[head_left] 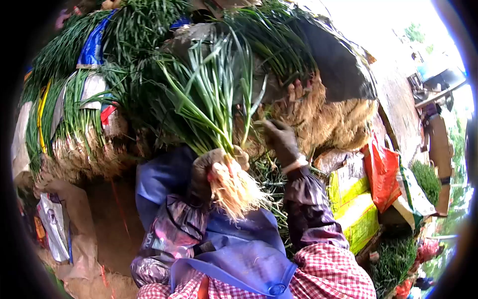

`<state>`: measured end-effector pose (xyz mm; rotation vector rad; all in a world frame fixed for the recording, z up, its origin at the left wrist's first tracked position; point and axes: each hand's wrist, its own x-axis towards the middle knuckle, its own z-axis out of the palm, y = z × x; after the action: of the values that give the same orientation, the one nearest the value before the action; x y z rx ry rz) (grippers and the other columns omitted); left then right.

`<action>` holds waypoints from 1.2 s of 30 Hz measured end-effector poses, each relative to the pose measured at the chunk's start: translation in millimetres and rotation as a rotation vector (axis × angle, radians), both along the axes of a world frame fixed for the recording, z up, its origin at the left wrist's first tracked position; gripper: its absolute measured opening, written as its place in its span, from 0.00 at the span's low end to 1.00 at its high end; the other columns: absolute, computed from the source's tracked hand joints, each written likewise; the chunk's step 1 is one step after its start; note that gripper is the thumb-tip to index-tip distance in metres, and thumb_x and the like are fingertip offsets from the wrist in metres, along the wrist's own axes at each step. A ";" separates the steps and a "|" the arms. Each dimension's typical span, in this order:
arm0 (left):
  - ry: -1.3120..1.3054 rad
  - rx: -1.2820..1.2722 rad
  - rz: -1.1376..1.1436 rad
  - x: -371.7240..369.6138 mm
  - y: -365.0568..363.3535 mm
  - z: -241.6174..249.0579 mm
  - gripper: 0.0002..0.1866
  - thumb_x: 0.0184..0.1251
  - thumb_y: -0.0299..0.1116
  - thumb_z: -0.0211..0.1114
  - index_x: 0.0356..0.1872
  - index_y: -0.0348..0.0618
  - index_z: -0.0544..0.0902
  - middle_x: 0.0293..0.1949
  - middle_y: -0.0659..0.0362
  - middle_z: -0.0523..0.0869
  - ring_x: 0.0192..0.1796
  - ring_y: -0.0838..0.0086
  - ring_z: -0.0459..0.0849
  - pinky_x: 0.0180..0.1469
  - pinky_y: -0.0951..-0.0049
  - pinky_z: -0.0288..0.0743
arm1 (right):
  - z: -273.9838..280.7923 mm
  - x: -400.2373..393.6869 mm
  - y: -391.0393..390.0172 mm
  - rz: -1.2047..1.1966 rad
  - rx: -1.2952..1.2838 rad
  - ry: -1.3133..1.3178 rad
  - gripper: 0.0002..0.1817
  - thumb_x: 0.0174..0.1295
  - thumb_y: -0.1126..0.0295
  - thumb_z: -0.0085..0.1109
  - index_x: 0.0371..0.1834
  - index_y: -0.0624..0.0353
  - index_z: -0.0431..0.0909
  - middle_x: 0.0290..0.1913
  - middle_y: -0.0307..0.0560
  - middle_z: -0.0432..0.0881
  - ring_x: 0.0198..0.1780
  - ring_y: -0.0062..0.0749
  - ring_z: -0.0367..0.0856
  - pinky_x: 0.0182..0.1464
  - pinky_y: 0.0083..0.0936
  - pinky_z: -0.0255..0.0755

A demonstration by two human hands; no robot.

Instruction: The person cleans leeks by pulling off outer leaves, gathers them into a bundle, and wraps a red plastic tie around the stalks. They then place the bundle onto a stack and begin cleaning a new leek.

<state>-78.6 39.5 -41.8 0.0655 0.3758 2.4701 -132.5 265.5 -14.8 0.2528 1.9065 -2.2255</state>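
My left hand [203, 172], in a dark, soiled glove, is closed around a bunch of green onions [230, 172]. The bunch stands upright, its long green leaves fanned out above and its pale, stringy roots hanging over my blue apron [239, 244]. Just right of the leaves is my right hand [281, 142], also gloved, its fingers stretched toward the bunch. Nothing is visibly gripped in it, though the fingertips are a little blurred. More green onions [298, 107] lie behind my hands, their brown roots facing me.
Bundled green onions [82, 134] are heaped at the left, some tied with strips. A dark cover [338, 65] lies over part of the rear pile. Yellow sacking [356, 204] and a red bag [381, 174] sit at the right. Loose leaves lie below my right hand.
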 end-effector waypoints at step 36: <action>-0.168 -0.229 0.206 -7.1 14.4 39.0 0.23 0.66 0.41 0.58 0.49 0.26 0.75 0.24 0.49 0.82 0.33 0.60 0.83 0.41 0.61 0.78 | 82.2 -55.1 64.4 -0.484 1.468 0.746 0.14 0.53 0.57 0.68 0.30 0.53 0.76 0.21 0.41 0.79 0.23 0.33 0.79 0.27 0.29 0.71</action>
<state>-85.7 53.9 -2.7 -0.2871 0.6155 2.5911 -187.6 329.9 67.4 0.0439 3.8496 -0.5173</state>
